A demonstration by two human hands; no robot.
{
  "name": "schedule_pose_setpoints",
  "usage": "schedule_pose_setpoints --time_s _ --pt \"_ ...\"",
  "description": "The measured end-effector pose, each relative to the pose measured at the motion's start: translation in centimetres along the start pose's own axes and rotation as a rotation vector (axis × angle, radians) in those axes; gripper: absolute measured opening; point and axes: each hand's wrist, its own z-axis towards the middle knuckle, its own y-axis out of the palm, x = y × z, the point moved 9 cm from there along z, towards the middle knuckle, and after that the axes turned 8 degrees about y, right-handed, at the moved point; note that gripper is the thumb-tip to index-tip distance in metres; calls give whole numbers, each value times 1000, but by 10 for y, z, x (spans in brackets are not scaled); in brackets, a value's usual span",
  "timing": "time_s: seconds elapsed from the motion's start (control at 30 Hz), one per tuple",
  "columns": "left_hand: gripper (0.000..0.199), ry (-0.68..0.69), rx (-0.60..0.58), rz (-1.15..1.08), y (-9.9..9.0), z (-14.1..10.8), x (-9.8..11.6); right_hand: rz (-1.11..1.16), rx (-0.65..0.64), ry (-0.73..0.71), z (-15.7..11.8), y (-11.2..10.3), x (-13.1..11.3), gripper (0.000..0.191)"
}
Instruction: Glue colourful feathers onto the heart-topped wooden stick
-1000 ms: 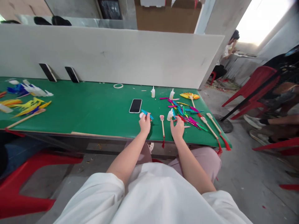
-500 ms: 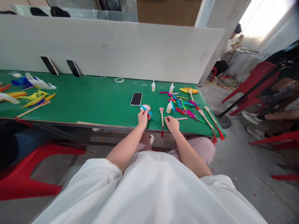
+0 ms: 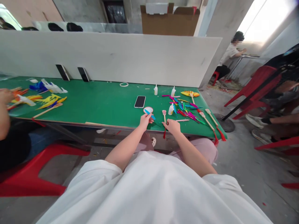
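Observation:
My left hand [image 3: 146, 121] is closed in a pinch on a bright blue feather [image 3: 149, 114]. The feather lies partly across a round white disc with a reddish rim [image 3: 148, 109] on the table. My right hand [image 3: 172, 126] is closed, its fingertips at the lower part of a pale wooden handle [image 3: 164, 115] with a rounded pinkish head and red tassel. Just beyond that hand stands a white glue bottle [image 3: 171, 109]. Loose multicoloured feathers [image 3: 184, 109] lie in a pile to its right, and a thin pale stick [image 3: 182, 120] rests near my knuckles.
Two more tasselled handles [image 3: 207, 120] lie at the table's right end, below a yellow feather fan [image 3: 190, 93]. A phone [image 3: 140, 101] lies flat on the green table [image 3: 105, 102]. A co-worker's arm [image 3: 4, 112] is at far left, by yellow and blue feathers.
My right hand's fingertips have moved left onto the tasselled handle. My left hand still pinches the blue feather. The view has tilted up a little, and a co-worker's arm has appeared at the left.

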Motion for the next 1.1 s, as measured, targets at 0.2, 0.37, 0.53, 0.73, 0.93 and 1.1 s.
schedule_pose_setpoints --time_s 0.2,0.37,0.53,0.73,0.93,1.1 --pt "23 -46 15 -15 -3 -7 0 -6 6 -59 -6 0 0 29" --pt "22 -31 93 -12 -5 -2 0 9 16 -107 -8 -2 -4 26" --pt "21 25 194 2 -5 9 -2 38 5 -184 -15 -4 -7 28" --pt "21 36 219 -5 0 22 -7 60 -33 -264 -25 -3 -6 29" --pt "23 -8 176 12 -1 30 -9 159 -136 -239 -13 -5 0 37" --pt "32 -92 65 42 -7 39 -11 373 -118 -84 17 -5 15 30"
